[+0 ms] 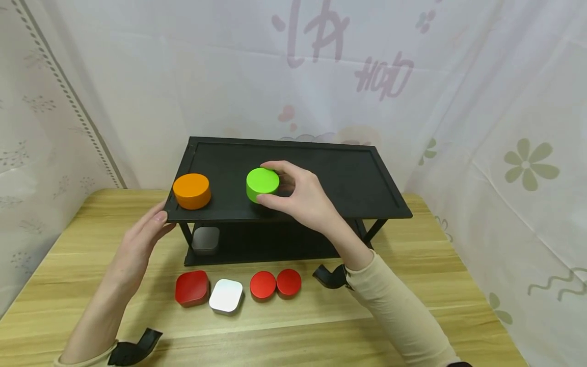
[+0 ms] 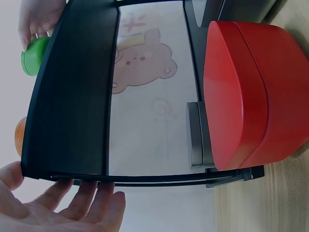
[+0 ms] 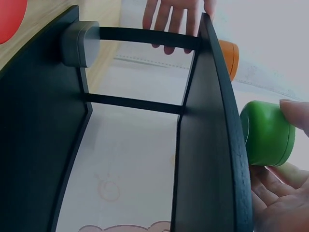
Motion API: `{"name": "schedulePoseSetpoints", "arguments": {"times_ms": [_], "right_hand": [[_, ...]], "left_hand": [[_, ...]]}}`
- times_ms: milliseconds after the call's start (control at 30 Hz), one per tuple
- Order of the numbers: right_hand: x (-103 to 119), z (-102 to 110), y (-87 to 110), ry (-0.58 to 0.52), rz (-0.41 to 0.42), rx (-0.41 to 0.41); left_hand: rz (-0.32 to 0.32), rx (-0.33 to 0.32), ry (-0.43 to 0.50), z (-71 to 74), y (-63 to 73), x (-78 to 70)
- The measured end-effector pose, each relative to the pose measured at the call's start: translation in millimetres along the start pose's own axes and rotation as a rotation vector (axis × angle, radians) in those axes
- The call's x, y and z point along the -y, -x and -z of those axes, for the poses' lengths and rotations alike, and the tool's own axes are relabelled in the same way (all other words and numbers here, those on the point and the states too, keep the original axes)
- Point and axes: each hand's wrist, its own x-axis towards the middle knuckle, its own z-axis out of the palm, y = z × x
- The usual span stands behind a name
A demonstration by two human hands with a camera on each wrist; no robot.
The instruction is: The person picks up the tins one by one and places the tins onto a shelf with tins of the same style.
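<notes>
At the top of the black shelf [image 1: 353, 178], my right hand [image 1: 306, 196] pinches a green round box [image 1: 261, 182] between thumb and fingers. My left hand [image 1: 139, 242] grips the shelf's end, just beside an orange round box [image 1: 191, 192]. Below both hands spreads a wood-grain table [image 1: 275, 336]; beyond them hangs pale printed cloth [image 1: 220, 76].

Wooden table [image 1: 321, 336], black two-tier shelf [image 1: 357, 178], red square box [image 1: 192, 288], white square box [image 1: 227, 295], two red round boxes [image 1: 263, 284]
</notes>
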Motion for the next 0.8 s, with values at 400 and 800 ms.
{"name": "schedulePoseSetpoints", "arguments": {"times_ms": [400, 800], "right_hand": [[-2, -8, -4.8, -0.033, -0.038, 0.042], [-5, -12, -9.9, 0.019, -0.045, 0.058]], "left_hand": [[-0.007, 0.014, -0.007, -1.3, 1.2, -4.5], [-0.003, 0.013, -0.018, -0.8, 0.1, -5.3]]}}
